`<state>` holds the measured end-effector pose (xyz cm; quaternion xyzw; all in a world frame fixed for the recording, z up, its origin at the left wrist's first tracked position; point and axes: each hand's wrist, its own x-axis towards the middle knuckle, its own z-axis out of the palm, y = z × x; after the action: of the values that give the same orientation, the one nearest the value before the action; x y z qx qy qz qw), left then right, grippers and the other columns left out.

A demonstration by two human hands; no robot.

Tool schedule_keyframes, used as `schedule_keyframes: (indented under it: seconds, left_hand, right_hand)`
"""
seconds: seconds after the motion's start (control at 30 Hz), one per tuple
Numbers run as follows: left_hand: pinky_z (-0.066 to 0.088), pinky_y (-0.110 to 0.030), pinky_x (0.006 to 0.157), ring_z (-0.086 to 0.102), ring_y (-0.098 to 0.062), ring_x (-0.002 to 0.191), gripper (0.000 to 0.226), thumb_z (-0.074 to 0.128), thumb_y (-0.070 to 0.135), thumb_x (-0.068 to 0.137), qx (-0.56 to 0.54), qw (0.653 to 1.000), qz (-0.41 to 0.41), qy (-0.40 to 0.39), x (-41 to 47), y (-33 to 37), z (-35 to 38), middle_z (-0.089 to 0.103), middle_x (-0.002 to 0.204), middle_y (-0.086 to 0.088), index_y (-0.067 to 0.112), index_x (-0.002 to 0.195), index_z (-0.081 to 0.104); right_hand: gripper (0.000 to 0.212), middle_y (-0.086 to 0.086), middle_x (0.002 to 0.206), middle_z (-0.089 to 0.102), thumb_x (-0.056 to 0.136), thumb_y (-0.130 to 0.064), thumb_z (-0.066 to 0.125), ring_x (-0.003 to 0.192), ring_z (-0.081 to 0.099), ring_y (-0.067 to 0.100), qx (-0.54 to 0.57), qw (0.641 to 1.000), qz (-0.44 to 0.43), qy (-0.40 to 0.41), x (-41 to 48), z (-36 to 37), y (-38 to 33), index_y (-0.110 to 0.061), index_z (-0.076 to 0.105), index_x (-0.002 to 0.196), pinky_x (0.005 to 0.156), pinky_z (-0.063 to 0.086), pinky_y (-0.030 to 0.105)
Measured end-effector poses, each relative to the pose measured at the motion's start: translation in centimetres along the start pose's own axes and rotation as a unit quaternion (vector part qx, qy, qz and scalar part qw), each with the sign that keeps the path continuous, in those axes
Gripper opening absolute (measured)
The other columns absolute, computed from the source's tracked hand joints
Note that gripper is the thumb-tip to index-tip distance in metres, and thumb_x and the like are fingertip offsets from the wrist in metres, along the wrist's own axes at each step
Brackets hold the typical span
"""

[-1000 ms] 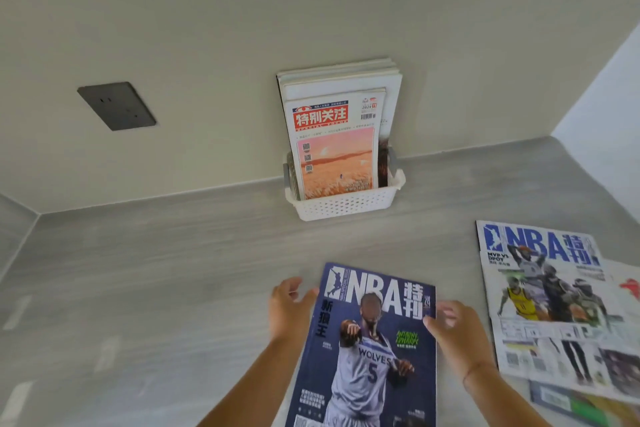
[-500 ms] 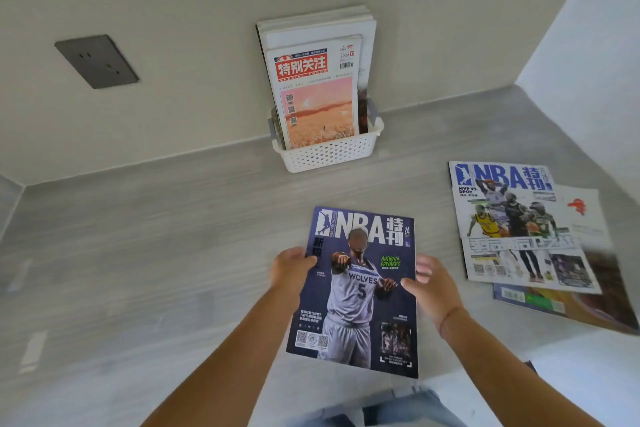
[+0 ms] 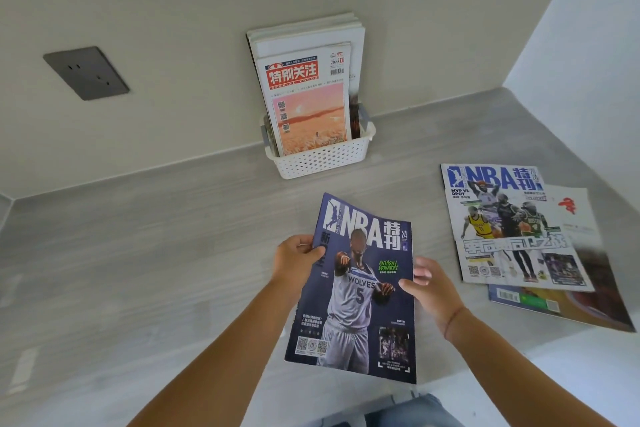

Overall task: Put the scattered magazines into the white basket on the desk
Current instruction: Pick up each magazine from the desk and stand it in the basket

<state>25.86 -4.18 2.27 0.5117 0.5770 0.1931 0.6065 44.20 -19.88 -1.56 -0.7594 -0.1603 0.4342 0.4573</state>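
A dark grey square wall socket (image 3: 86,73) sits on the beige wall at far left. The grey wood-grain desk (image 3: 138,253) runs along the wall. Left hand (image 3: 294,262): forearm reaching up from the lower edge, fingers wrapped over the left margin of the dark blue NBA magazine with a Wolves player on its cover (image 3: 356,291), clamped on it. The magazine is held above the desk, its top edge curling toward the wall, where a second ago it lay flat on the desk under both hands. Behind it, against the wall, stands the white perforated plastic basket (image 3: 322,159), holding upright magazines fronted by a red-titled issue with an orange sunset cover (image 3: 308,104). Right hand (image 3: 429,288): thumb pressed on the cover at the right margin, fingers behind the page, also gripping. Farther right, flat on the desk, lies a white-covered NBA magazine showing several players (image 3: 509,229), stacked over two other magazines (image 3: 568,308); these lie as before.
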Motion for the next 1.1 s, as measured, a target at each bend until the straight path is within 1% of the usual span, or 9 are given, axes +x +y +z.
schedule_keyframes:
  seconds: [0.17, 0.3, 0.47, 0.57, 0.63, 0.73, 0.8, 0.9, 1.1]
  left_hand:
    - [0.057, -0.027, 0.064, 0.072, -0.015, 0.077, 0.018, 0.065, 0.004, 0.083, -0.06, 0.995, 0.058, -0.054, -0.6, 2.3, -0.1, 0.076, 0.088, 0.0, 0.022, 0.089, 0.067]
    - [0.057, -0.024, 0.063, 0.071, -0.014, 0.075, 0.017, 0.066, 0.002, 0.082, -0.092, 0.987, 0.096, -0.086, -0.4, 4.7, -0.4, 0.076, 0.086, -0.001, 0.018, 0.09, 0.067]
    - [0.054, -0.021, 0.052, 0.068, -0.01, 0.059, 0.017, 0.068, 0.0, 0.079, -0.118, 0.986, 0.119, 0.002, 1.4, 9.4, -1.6, 0.074, 0.066, 0.006, 0.017, 0.077, 0.069]
    - [0.052, -0.018, 0.055, 0.065, -0.006, 0.058, 0.011, 0.07, 0.0, 0.077, -0.117, 0.98, 0.153, 0.057, 3.3, 13.6, -2.9, 0.072, 0.064, 0.007, 0.01, 0.082, 0.07]
    - [0.056, -0.025, 0.066, 0.064, -0.012, 0.065, 0.01, 0.071, 0.001, 0.076, -0.116, 0.973, 0.181, 0.081, 4.5, 16.7, -3.9, 0.072, 0.069, 0.004, 0.008, 0.083, 0.07]
    - [0.056, -0.022, 0.066, 0.064, -0.008, 0.061, 0.009, 0.071, 0.002, 0.076, -0.131, 0.958, 0.229, 0.115, 6.2, 21.4, -5.1, 0.071, 0.065, 0.008, 0.007, 0.084, 0.07]
    - [0.057, -0.022, 0.067, 0.064, -0.007, 0.062, 0.009, 0.069, 0.003, 0.079, -0.142, 0.949, 0.25, 0.13, 7.2, 24.0, -5.6, 0.071, 0.069, 0.006, 0.009, 0.085, 0.069]
    - [0.057, -0.025, 0.07, 0.063, -0.011, 0.067, 0.01, 0.066, 0.002, 0.081, -0.166, 0.939, 0.262, 0.15, 9.0, 26.2, -5.9, 0.069, 0.077, 0.0, 0.009, 0.088, 0.068]
    - [0.056, -0.02, 0.067, 0.062, -0.013, 0.069, 0.012, 0.07, 0.003, 0.077, -0.166, 0.945, 0.206, 0.194, 13.4, 24.4, -5.3, 0.069, 0.075, 0.002, 0.015, 0.082, 0.071]
  right_hand:
    - [0.037, 0.015, 0.101, 0.069, 0.078, 0.0, 0.069, 0.087, 0.066, 0.023, 0.033, 0.999, -0.025, 0.003, 0.8, -0.1, -0.5, -0.004, 0.056, 0.112, 0.07, 0.057, 0.033]
    - [0.016, 0.021, 0.101, 0.067, 0.085, -0.004, 0.062, 0.087, 0.065, 0.026, 0.002, 0.999, -0.003, -0.035, 2.1, -1.2, -1.5, -0.002, 0.06, 0.101, 0.06, 0.054, 0.02]
    - [0.01, 0.018, 0.092, 0.07, 0.083, -0.001, 0.062, 0.081, 0.067, 0.023, -0.011, 0.997, -0.074, -0.023, 5.8, -1.3, -8.0, -0.007, 0.063, 0.091, 0.07, 0.058, 0.042]
    - [0.013, 0.003, 0.076, 0.069, 0.08, 0.002, 0.065, 0.07, 0.064, 0.013, -0.019, 0.987, -0.162, 0.001, 8.7, -1.2, -14.8, -0.006, 0.068, 0.089, 0.073, 0.053, 0.038]
    - [0.016, 0.006, 0.082, 0.068, 0.079, 0.003, 0.065, 0.076, 0.061, 0.017, -0.02, 0.976, -0.219, 0.003, 10.6, -0.9, -19.7, -0.013, 0.067, 0.082, 0.077, 0.051, 0.04]
    - [0.013, 0.009, 0.077, 0.067, 0.078, 0.0, 0.066, 0.067, 0.058, 0.003, -0.043, 0.953, -0.299, 0.025, 13.0, -0.3, -26.3, 0.005, 0.066, 0.09, 0.068, 0.051, 0.025]
    - [0.017, 0.022, 0.082, 0.068, 0.08, -0.003, 0.064, 0.069, 0.057, 0.008, -0.055, 0.939, -0.336, 0.04, 14.1, 0.4, -29.8, 0.008, 0.064, 0.093, 0.067, 0.051, 0.031]
    - [0.013, 0.029, 0.093, 0.067, 0.082, -0.007, 0.061, 0.075, 0.055, 0.02, -0.074, 0.926, -0.368, 0.041, 16.0, 1.2, -32.7, 0.002, 0.065, 0.091, 0.076, 0.053, 0.048]
    - [0.015, 0.025, 0.087, 0.068, 0.081, -0.012, 0.062, 0.071, 0.055, 0.023, -0.117, 0.932, -0.339, 0.057, 19.7, 2.9, -31.9, 0.001, 0.065, 0.085, 0.073, 0.051, 0.04]
